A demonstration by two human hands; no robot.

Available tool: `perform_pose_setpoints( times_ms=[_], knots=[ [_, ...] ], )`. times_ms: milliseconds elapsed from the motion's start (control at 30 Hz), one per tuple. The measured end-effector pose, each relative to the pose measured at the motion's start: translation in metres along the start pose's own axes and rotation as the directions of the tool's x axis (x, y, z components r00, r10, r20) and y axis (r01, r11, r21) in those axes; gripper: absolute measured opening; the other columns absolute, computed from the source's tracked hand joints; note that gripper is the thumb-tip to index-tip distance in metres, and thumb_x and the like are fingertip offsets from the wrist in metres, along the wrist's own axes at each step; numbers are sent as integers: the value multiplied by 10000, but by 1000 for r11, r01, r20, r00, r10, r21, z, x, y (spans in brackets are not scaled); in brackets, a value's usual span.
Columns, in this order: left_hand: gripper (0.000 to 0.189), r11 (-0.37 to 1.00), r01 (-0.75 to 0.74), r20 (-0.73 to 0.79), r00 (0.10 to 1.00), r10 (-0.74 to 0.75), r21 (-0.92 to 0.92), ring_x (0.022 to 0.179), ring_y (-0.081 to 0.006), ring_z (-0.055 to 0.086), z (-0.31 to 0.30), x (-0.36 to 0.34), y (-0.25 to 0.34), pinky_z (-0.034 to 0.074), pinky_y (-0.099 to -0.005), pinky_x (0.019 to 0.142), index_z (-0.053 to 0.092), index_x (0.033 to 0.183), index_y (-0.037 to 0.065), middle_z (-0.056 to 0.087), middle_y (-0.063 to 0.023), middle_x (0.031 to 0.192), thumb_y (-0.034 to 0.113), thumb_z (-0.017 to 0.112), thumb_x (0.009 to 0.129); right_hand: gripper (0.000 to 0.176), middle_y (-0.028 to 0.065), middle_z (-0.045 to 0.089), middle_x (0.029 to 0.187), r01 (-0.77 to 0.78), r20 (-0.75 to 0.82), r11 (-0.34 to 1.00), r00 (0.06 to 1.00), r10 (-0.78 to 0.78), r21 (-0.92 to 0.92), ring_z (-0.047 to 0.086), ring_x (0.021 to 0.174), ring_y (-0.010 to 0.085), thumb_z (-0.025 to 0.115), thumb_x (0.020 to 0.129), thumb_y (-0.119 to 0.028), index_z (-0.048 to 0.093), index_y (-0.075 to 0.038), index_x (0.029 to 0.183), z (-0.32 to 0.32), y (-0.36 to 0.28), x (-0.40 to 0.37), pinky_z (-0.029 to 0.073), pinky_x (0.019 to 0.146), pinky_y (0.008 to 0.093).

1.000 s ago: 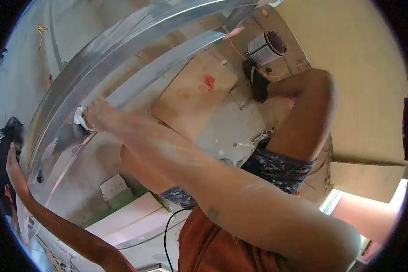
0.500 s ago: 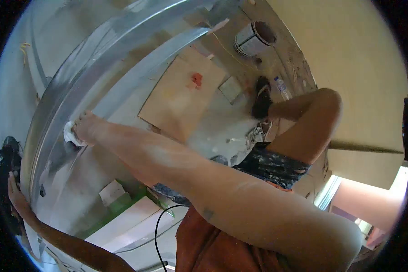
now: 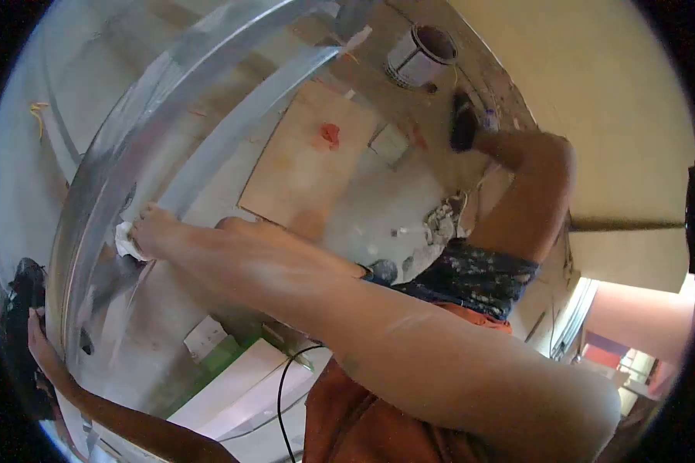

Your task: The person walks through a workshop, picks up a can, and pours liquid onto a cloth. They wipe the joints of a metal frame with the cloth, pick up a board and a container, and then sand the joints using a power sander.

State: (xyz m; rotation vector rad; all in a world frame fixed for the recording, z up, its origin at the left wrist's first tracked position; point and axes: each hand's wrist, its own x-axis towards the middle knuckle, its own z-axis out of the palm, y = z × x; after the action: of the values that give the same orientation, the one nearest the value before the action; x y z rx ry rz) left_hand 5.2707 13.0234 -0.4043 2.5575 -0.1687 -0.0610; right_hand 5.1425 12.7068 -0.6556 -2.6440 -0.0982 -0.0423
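A long, curved grey panel [image 3: 93,189] with a shiny surface arcs from the lower left to the top of the view. My right hand [image 3: 158,231], at the end of an arm reaching across from the right, is closed on a crumpled white cloth [image 3: 123,241] and presses it against the panel's inner side. At the far left, my left hand [image 3: 42,339] lies along the panel's outer edge, fingers stretched out. A dark object [image 3: 25,289] sits right beside those fingertips.
A brown board [image 3: 305,154] with a red smear lies on the floor. Beyond it stand a small square piece [image 3: 390,144] and a round bucket [image 3: 421,55]. Near my arm is a white-and-green box [image 3: 232,390] with a black cable [image 3: 282,393]. My bent leg [image 3: 529,181] extends to the right.
My right hand and the cloth have moved slightly down and right in view, still at the panel. My right foot has shifted, and a knee now shows behind my arm.
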Motion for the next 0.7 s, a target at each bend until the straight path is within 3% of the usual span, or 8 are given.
perform_pose_setpoints(
  times_ms=[100, 167, 200, 233, 300, 333, 433, 700],
  knots=[
    [492, 1000, 7, 100, 995, -10, 29, 1030, -223, 593, -3, 15, -12, 426, -327, 967, 603, 1324, -38, 680, -122, 1143, 342, 474, 1039, 362, 40, 662, 1206, 82, -56, 997, 995, -82, -2, 559, 1205, 251, 625, 820, -276, 698, -125, 1140, -9, 8, -10, 345, 1060, 433],
    [479, 881, -358, -28, 923, 384, 309, 1071, -228, 598, 2, 28, -47, 423, -330, 990, 604, 1329, -25, 678, -130, 1172, 329, 462, 1040, 327, 80, 689, 1118, 166, -201, 986, 967, -159, 14, 584, 1159, 274, 621, 812, -284, 710, -121, 1080, -37, 13, -32, 393, 1015, 470],
    [465, 982, -58, -99, 992, 77, 182, 1138, -245, 595, 16, 8, 4, 409, -343, 1033, 603, 1341, -1, 666, -145, 1239, 318, 452, 1038, 300, 97, 698, 1054, 150, -100, 989, 984, -148, 7, 608, 1112, 288, 620, 813, -282, 712, -117, 1046, -35, 15, -25, 413, 989, 488],
    [450, 886, -357, -28, 924, 381, 296, 1157, -256, 606, 18, 7, -10, 413, -348, 1031, 606, 1349, 30, 659, -142, 1271, 307, 454, 1029, 275, 114, 707, 990, 166, 8, 986, 986, -166, 6, 632, 1065, 302, 619, 815, -280, 715, -113, 1012, -25, 12, -12, 433, 963, 506],
    [417, 969, 11, -191, 981, 37, 246, 1097, -280, 642, 32, -26, 55, 428, -353, 988, 694, 1197, 17, 700, -166, 1181, 320, 487, 1000, 180, 158, 708, 912, 146, -27, 968, 989, -143, 203, 673, 925, 338, 639, 814, -233, 718, -97, 902, -37, 13, -17, 498, 829, 493],
    [431, 945, -159, -209, 952, 224, 286, 1011, -273, 671, 34, -31, 58, 452, -353, 942, 713, 1095, -12, 721, -186, 1046, 353, 510, 990, 174, 169, 707, 900, 178, 27, 981, 983, -181, 83, 688, 845, 345, 646, 837, -243, 716, -87, 869, -51, 13, -11, 525, 744, 501],
    [470, 965, -9, -246, 966, 76, 264, 867, -315, 687, 40, -45, 77, 483, -377, 837, 719, 1035, 14, 713, -188, 908, 435, 523, 964, 319, 144, 711, 900, 269, 529, 951, 791, -309, 153, 695, 844, 299, 679, 862, -373, 702, -66, 945, -66, 16, 33, 527, 732, 463],
    [404, 965, 142, -268, 960, -81, 218, 955, -420, 649, 36, -46, 98, 498, -467, 822, 710, 1055, 79, 680, -226, 1010, 408, 507, 936, 409, 118, 718, 951, 403, 368, 899, 821, -437, 170, 690, 929, 263, 680, 881, -440, 691, -67, 1047, -123, 13, 1, 512, 780, 412]
  ],
)
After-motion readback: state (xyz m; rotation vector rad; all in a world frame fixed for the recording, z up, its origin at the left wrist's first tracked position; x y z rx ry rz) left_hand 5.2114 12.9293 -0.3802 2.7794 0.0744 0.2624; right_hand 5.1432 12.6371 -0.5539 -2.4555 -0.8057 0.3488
